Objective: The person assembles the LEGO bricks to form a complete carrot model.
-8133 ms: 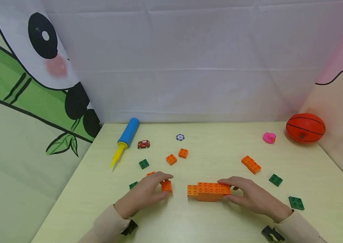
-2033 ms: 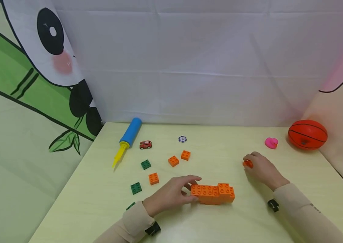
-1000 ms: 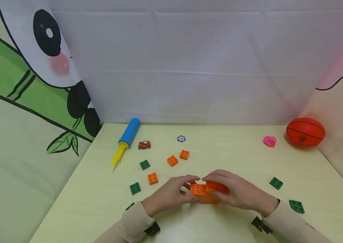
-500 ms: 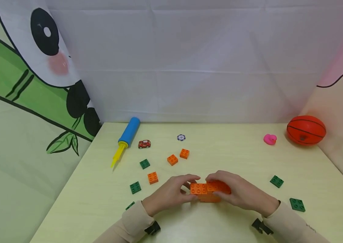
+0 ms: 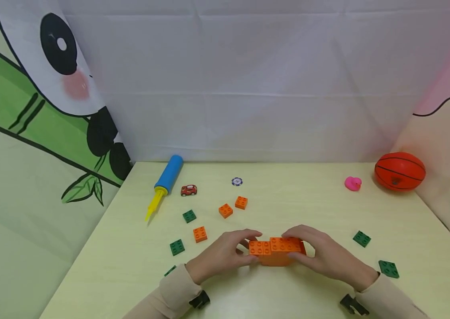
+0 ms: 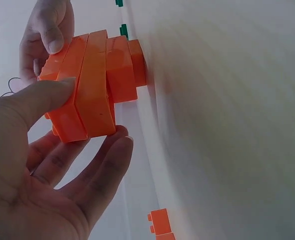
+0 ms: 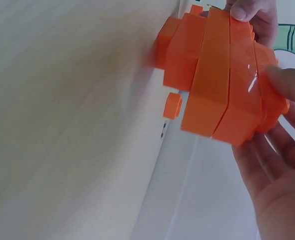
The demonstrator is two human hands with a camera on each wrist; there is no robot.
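Observation:
Between the two hands stands a block of joined orange toy building bricks (image 5: 274, 259), stepped in layers and narrower at its bottom. My left hand (image 5: 225, 256) grips its left end, thumb on the near side and fingers behind. Opposite it, my right hand (image 5: 328, 257) pinches the right end at the top layer (image 5: 282, 243), whose studs show higher than those at the left. In the left wrist view the thumb presses the side of the stacked bricks (image 6: 95, 95). The right wrist view shows the lower layers of the stack (image 7: 207, 80) stepping inward toward the table.
Loose orange bricks (image 5: 200, 234) and green bricks (image 5: 177, 247) lie left of the hands, with more green bricks (image 5: 362, 239) at right. Farther back are a blue-yellow pump (image 5: 169, 175), a red toy car (image 5: 189, 190), a poker chip (image 5: 236, 181), a pink duck (image 5: 353, 183) and a ball (image 5: 400, 171).
My right hand took the orange brick piece from the back right and set it on the stack, then slid rightward along it. Earlier my left hand moved from a loose brick to the stack's left end.

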